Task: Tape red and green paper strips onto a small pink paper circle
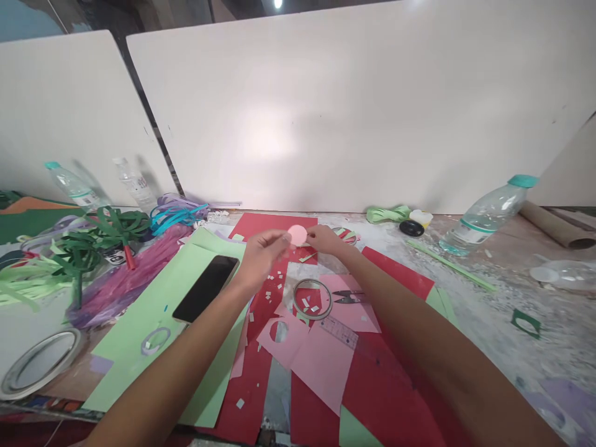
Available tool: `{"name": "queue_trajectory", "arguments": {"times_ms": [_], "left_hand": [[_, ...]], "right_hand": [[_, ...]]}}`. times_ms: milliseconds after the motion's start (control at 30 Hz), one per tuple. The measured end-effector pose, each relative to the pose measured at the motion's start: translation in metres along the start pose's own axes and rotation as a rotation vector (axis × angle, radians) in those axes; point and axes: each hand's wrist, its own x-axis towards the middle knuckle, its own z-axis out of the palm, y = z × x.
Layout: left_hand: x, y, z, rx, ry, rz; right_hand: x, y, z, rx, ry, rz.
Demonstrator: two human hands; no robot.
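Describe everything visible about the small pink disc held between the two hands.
The pink disc is a small, flat, round cutout, apparently paper, plain pale pink with no markings visible. It is held up above the red sheets, pinched at its left edge by the left hand and at its right edge by the right hand, its face towards the camera.

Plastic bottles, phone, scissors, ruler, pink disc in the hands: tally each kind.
Plastic bottles: 3
Phone: 1
Scissors: 1
Ruler: 1
Pink disc: 1
Total: 7
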Motion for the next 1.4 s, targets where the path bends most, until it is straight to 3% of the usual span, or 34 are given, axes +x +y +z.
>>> {"name": "queue_trajectory", "arguments": {"times_ms": [167, 333, 433, 500, 633, 800, 1100, 1400], "left_hand": [[0.014, -0.016, -0.002, -0.191, 0.096, -0.093], [0.003, -0.029, 0.003, 0.007, 0.085, -0.092], [-0.006, -0.028, 0.006, 0.134, 0.054, -0.033], [-0.011, -0.026, 0.011, 0.141, 0.01, 0.005], [-0.02, -0.021, 0.023, 0.18, -0.067, 0.034], [-0.029, -0.025, 0.034, 0.166, -0.024, 0.004], [-0.043, -0.035, 0.043, -0.259, 0.011, -0.222], [-0.057, -0.041, 0.052, -0.374, -0.057, -0.223]], "right_hand": [[-0.007, -0.011, -0.016, -0.005, 0.164, -0.011], [-0.034, -0.031, -0.053, 0.187, 0.403, -0.075], [-0.068, -0.045, -0.072, 0.266, 0.384, -0.073], [-0.095, -0.051, -0.077, 0.229, 0.276, -0.081], [-0.137, -0.053, -0.07, 0.205, 0.014, -0.094], [-0.157, -0.049, -0.054, 0.404, -0.063, -0.041], [-0.17, -0.044, -0.018, 0.391, -0.065, -0.053], [-0.175, -0.052, -0.001, 0.301, 0.196, -0.066]]}}
